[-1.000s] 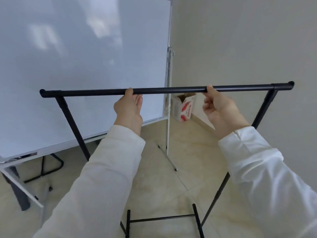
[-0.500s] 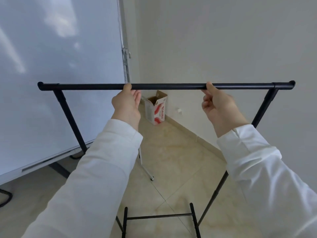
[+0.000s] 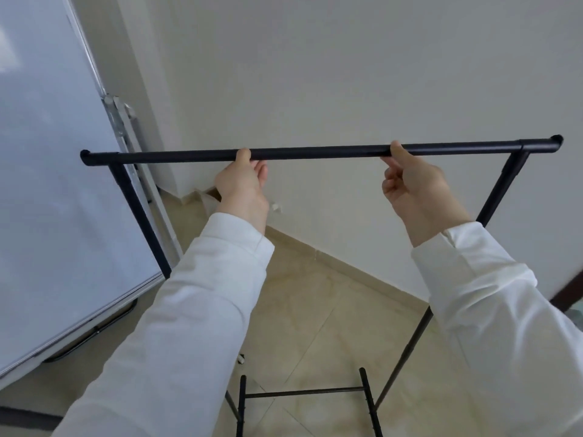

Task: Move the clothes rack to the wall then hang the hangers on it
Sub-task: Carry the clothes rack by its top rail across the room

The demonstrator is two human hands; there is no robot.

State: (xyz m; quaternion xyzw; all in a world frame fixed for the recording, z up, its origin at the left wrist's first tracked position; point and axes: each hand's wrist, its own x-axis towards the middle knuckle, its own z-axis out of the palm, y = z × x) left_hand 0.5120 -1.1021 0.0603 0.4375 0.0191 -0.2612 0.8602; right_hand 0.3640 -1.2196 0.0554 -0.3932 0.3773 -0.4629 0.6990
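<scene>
Head view: two hands, left hand (image 3: 241, 187) and right hand (image 3: 416, 190), one clothes rack (image 3: 318, 152).

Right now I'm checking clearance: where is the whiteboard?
In the head view the whiteboard stands on the left, just beyond the rack's left end, its right edge near the room corner.

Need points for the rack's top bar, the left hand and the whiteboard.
top bar (image 3: 318, 152): head view, middle of the black rail between the two grips.
left hand (image 3: 241, 184): head view, back of the hand, fingers closed on the bar.
whiteboard (image 3: 53, 184): head view, bare white surface at the left.
</scene>
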